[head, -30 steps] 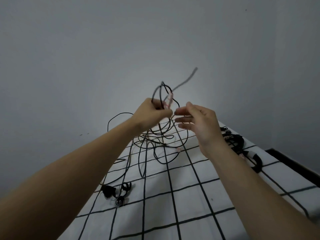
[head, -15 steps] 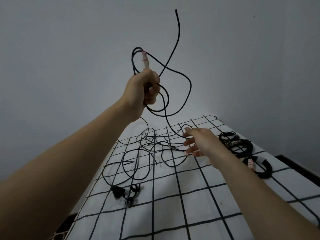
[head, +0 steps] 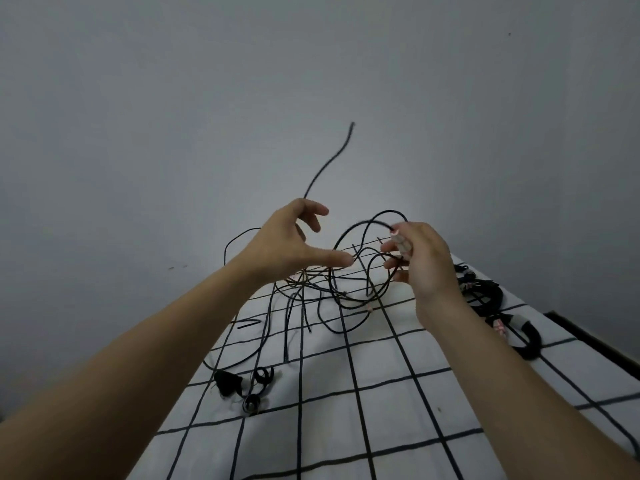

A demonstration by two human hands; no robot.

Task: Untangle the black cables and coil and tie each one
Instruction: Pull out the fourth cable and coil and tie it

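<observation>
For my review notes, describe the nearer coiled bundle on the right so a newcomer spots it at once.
Start at the white cloth with black grid, then follow its right edge past the right hand. The nearer bundle lies closer to the camera than the other bundle: a thick black curve with a pale band and pink-white tie, unlike the thin loose cables mid-cloth.

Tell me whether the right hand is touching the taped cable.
Touching. The head view shows the right hand curled round the taped cable, pinching its taped part with no gap between them.
</observation>
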